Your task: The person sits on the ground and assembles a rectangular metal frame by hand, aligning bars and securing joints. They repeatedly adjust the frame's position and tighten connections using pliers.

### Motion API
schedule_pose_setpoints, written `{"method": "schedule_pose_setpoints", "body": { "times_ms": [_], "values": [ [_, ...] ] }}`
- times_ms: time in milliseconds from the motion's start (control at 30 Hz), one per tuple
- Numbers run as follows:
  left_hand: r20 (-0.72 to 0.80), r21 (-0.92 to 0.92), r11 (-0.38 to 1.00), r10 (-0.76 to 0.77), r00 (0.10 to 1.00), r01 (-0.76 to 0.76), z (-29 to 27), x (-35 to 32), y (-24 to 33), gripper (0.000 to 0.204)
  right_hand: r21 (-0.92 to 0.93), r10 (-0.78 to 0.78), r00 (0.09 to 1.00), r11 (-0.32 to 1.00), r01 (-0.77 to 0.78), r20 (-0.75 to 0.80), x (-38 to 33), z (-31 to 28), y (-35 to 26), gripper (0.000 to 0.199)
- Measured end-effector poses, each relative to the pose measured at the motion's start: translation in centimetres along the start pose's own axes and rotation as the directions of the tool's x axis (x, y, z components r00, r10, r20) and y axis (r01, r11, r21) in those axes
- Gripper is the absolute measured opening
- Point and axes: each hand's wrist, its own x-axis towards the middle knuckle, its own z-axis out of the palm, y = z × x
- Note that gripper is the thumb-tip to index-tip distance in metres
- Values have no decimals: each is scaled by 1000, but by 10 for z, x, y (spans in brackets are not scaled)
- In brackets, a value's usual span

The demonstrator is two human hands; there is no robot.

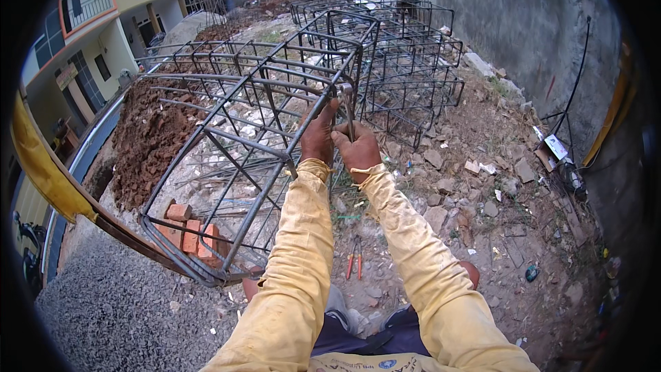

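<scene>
A long rebar cage point(256, 146) of dark steel bars and square stirrups stands before me, slanting from the lower left to the far middle. My left hand point(317, 135) is closed against its near right bar, thumb up and the other fingers partly hidden. Just right of it, my right hand point(358, 146) is closed on the lower part of a slim steel hand tool point(349, 107). The tool's rounded head is up against the cage's bar by my left thumb; its exact kind I cannot make out.
Red-handled pliers point(354, 266) lie on the ground between my arms. Orange bricks point(191, 233) sit under the cage's near end. More rebar cages point(412, 55) stand beyond, before a grey wall point(506, 34). Rubble point(435, 217) is at right, gravel point(127, 310) and red soil point(153, 134) at left.
</scene>
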Motion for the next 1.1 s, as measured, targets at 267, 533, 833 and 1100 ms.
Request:
{"method": "schedule_pose_setpoints", "body": {
  "times_ms": [267,533,833,1100],
  "values": [
    [93,177,984,3,996,-20,-10,-2,-9,28,-405,-363,877,784,470,315,55,-36,-38,20],
    [-46,-48,968,-247,968,245,2,0,0,30,-143,-60,996,987,70,69,94,-44,3,20],
    [-5,-155,952,-269,963,265,3,-1,-5,23,483,534,654,443,-756,535,63,-29,39,22],
    [-22,-46,984,-173,985,172,-17,11,-22,28,659,631,633,246,-711,447,29,-44,69,33]
  ]
}}
